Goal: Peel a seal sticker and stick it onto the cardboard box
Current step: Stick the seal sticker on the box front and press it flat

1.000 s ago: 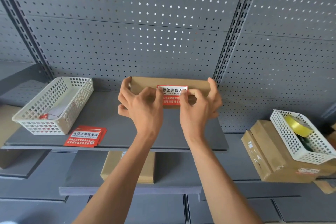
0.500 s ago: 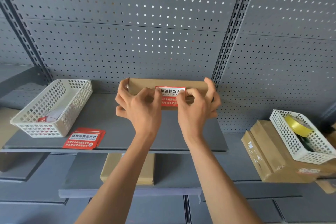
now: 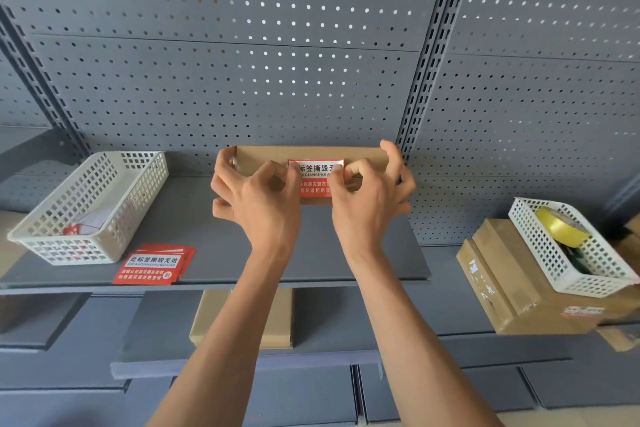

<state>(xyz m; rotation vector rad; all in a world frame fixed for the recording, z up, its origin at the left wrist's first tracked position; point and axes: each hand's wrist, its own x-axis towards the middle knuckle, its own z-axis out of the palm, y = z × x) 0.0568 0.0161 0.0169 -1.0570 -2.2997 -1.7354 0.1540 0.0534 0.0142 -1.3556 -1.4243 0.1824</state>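
Head view: grey metal shelf (image 3: pixel 194 229) before a perforated back panel.
Flat brown cardboard box (image 3: pixel 311 153): on the shelf, long axis left-right.
Red-and-white seal sticker (image 3: pixel 316 177): on the box's near face, text upright.
Left hand (image 3: pixel 256 199): fingers curled, gripping the box's left end, thumb at the sticker.
Right hand (image 3: pixel 372 201): likewise at the right end.

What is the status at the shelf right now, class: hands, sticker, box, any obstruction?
Left hand and right hand pressing the seal sticker onto the cardboard box. Sticker wraps top edge onto front face. Nothing in the way.
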